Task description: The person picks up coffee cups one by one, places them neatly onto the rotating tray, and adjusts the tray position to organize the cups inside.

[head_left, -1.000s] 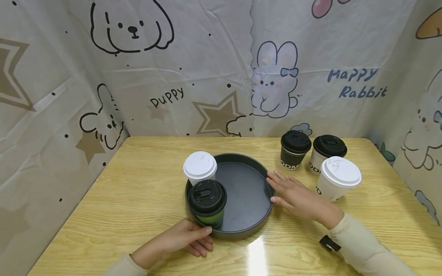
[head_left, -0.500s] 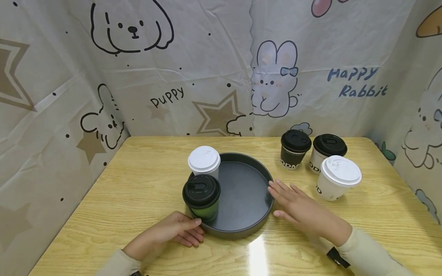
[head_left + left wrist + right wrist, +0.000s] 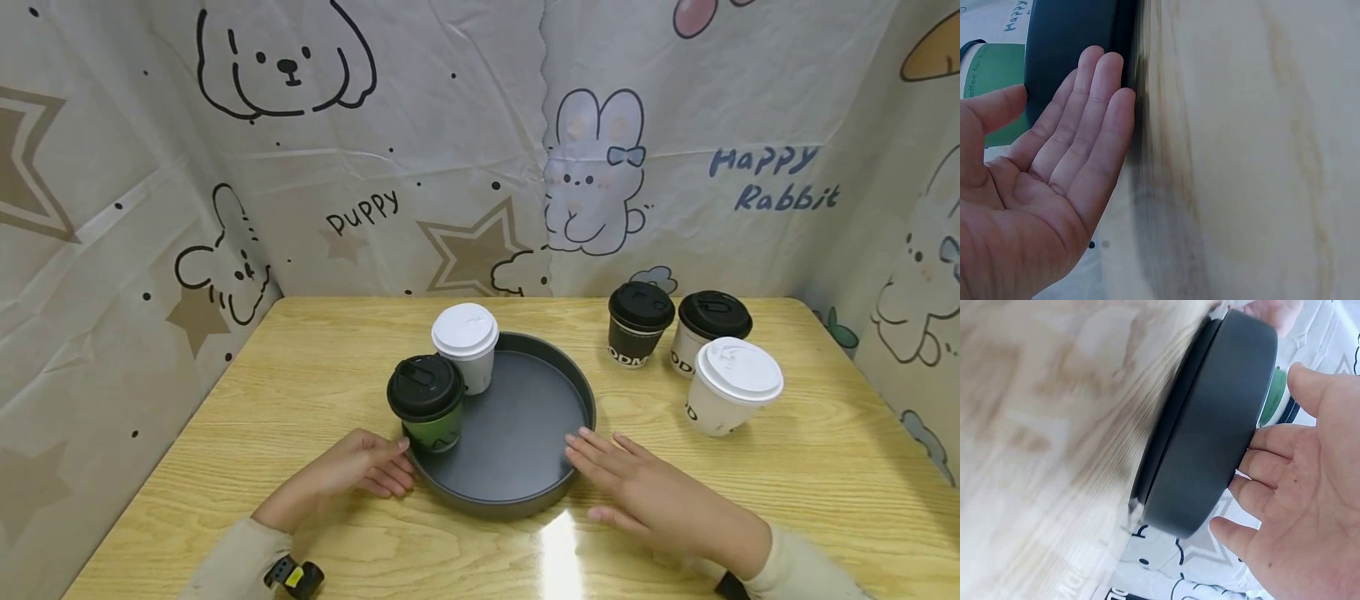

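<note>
A round dark grey tray [image 3: 517,504] with a raised rim stands on the table. Inside it, at the left, are a green paper cup [image 3: 437,433] with a black lid and, behind that, a white paper cup [image 3: 472,371] with a white lid. My left hand [image 3: 360,467] is at the tray's left front, fingers extended along its outer wall and thumb near the rim. At the right front, the fingertips of my right hand [image 3: 645,492] are at the rim, with the fingers spread. In the right wrist view a narrower dark base [image 3: 1172,425] shows under the tray.
To the right of the tray stand a black cup [image 3: 633,342] and a white cup with a black lid [image 3: 686,350]. A white cup with a white lid [image 3: 720,408] is in front of them. Printed cloth [image 3: 450,167] hangs behind the wooden table [image 3: 300,375].
The tray has turned clockwise as seen from above: the green cup moved left and back, the white cup right and back. My left hand shifted left and back, my right hand toward me.
</note>
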Action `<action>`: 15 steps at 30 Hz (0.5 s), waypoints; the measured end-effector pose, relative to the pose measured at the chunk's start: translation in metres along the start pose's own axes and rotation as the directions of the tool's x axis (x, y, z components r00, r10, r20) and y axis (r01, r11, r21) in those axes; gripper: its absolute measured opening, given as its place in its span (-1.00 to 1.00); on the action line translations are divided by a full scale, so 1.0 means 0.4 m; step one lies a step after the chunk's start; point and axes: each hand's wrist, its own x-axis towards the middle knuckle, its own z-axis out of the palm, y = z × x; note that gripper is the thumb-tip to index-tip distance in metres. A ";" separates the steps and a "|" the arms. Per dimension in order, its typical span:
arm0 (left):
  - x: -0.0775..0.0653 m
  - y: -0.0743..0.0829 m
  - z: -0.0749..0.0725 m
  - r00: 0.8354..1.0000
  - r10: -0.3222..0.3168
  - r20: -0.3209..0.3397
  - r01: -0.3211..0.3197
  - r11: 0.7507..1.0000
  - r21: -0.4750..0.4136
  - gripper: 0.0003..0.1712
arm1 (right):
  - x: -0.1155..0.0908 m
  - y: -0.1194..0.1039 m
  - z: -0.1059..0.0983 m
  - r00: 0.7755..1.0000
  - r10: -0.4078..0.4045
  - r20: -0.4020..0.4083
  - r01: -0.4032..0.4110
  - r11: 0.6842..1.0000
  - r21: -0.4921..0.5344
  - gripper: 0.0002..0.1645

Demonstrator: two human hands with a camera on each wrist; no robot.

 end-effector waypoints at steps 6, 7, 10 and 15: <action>0.003 0.001 -0.004 1.000 0.020 -0.012 -0.020 1.000 0.020 -0.41 | 0.000 -0.012 -0.001 1.000 0.000 0.000 0.000 1.000 0.029 -0.28; 0.003 0.001 -0.004 1.000 0.023 -0.014 -0.022 1.000 0.022 -0.41 | 0.000 -0.012 -0.001 1.000 0.002 0.000 -0.002 0.999 0.033 -0.28; 0.001 0.000 -0.002 0.999 0.031 -0.014 -0.030 0.999 0.028 -0.41 | 0.000 -0.009 0.000 1.000 0.000 -0.007 0.000 1.000 0.031 -0.28; -0.001 -0.009 0.005 1.000 0.029 0.002 -0.029 1.000 0.011 -0.45 | 0.000 0.008 -0.009 0.997 0.007 -0.071 -0.009 0.999 -0.038 -0.22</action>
